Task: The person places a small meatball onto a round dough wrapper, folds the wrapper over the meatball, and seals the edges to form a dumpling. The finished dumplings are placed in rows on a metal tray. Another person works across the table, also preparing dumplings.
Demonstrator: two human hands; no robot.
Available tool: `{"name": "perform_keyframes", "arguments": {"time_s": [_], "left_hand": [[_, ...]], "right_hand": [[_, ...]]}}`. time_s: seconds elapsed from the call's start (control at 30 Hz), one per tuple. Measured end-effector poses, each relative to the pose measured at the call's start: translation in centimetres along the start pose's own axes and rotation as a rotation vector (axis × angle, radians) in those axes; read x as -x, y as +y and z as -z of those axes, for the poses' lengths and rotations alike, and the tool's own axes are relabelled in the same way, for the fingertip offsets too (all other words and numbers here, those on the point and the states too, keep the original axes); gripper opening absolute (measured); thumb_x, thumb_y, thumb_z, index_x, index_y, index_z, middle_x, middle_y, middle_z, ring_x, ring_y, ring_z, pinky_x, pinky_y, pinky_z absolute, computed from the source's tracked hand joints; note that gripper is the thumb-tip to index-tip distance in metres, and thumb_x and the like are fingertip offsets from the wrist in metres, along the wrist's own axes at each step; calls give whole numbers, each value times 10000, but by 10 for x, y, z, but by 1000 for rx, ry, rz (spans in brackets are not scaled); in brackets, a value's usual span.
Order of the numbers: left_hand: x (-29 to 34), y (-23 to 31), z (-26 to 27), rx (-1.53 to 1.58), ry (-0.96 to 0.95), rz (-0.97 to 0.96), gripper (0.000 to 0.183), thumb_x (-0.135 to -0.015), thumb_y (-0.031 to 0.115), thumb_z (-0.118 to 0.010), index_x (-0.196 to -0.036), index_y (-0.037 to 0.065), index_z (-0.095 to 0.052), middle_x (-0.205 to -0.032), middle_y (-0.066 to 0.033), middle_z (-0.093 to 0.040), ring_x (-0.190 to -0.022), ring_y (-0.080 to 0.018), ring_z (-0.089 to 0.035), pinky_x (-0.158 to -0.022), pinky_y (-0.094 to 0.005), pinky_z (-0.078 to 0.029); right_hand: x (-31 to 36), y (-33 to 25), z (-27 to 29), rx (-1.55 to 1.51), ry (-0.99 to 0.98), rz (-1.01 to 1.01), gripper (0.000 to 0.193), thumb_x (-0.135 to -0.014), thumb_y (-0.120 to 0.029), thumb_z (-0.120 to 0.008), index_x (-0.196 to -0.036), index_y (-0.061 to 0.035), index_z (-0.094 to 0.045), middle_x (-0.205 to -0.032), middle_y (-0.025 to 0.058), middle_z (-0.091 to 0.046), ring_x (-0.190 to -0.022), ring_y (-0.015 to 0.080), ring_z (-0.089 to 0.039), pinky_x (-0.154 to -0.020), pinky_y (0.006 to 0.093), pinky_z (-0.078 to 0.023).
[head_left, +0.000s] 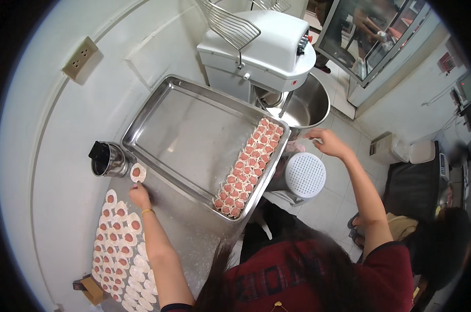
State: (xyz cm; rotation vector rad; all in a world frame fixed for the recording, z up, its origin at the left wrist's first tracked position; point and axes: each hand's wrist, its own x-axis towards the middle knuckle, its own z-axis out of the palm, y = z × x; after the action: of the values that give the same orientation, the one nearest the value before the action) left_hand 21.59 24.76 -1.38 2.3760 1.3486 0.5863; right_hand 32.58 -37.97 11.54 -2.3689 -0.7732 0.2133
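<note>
My left hand [139, 195] pinches the edge of a round dumpling wrapper [137, 172] with a dab of pink filling in its middle, beside the tray's near left corner. Below that hand, rows of flat wrappers topped with filling [113, 237] lie on the metal table, with plain white wrappers [142, 262] next to them. My right hand [326, 143] is raised past the tray's right side, fingers apart and holding nothing I can see. Close to it is a pinkish mass [296, 147], partly hidden. Shaped dumplings [248, 169] stand packed along the right end of the large metal tray [165, 182].
A metal canister [109, 160] with a black object in it stands left of the tray. Behind are a white mixer [256, 47] and its steel bowl [313, 101]. A white perforated stool [305, 176] stands at right. Another person [438, 244] is at the far right.
</note>
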Motion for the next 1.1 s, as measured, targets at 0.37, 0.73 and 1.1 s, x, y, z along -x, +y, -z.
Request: {"name": "perform_keyframes", "arguments": {"time_s": [0.37,0.73,1.1], "left_hand": [[-2,-4,-17,73,-86,37,289,-698,234,-571,-774,-37,-636,-817,-264,-612,-792,-422,-597,-690,-476,-463],[210,-14,64,229,-61,52,191,-740,163,-621,-766,-23,-584,-711,-151,-553,-711,-308,-538,-664,-393,-427],[311,12,71,102,139,279,203,-777,185,-626,-853,2,-582,-784,-128,-552,-720,-271,-542,-675,-379,-440]], "right_hand": [[-123,-33,-26,317,-165,246,370,-633,48,-490,-964,-29,-636,-930,145,-611,-895,323,-574,-791,381,-474],[-188,5,-52,485,-486,438,390,-669,-4,-525,-1038,-72,-634,-1073,85,-610,-977,297,-577,-906,447,-399],[-224,23,-69,639,-822,441,234,-706,-127,-569,-896,-167,-699,-939,123,-649,-948,295,-591,-890,488,-389]]}}
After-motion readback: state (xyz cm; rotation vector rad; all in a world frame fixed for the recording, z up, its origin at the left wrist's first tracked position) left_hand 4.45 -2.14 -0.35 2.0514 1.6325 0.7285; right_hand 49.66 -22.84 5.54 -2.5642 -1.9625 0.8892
